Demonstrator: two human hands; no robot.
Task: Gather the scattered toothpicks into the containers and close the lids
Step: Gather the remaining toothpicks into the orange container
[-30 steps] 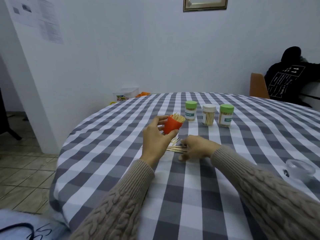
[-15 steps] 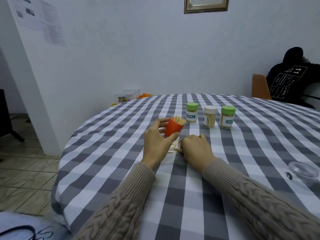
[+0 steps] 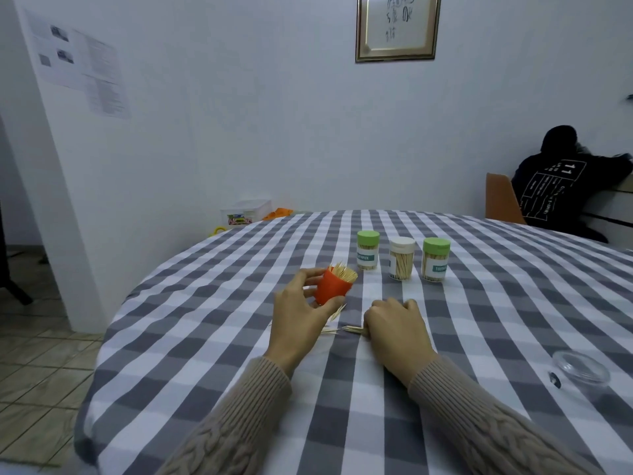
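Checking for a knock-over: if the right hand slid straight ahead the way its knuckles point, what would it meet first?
Probably the white-lidded toothpick jar, the middle of three beyond the right hand. Bare checked tablecloth lies between; depth is uncertain, so it could pass just left of it.

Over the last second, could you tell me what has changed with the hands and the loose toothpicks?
The right hand has drawn the loose toothpicks back toward the person and closed over them; fewer lie exposed on the cloth now. The left hand keeps its grip on the tilted orange container. The three lidded jars and the clear lid have not moved.
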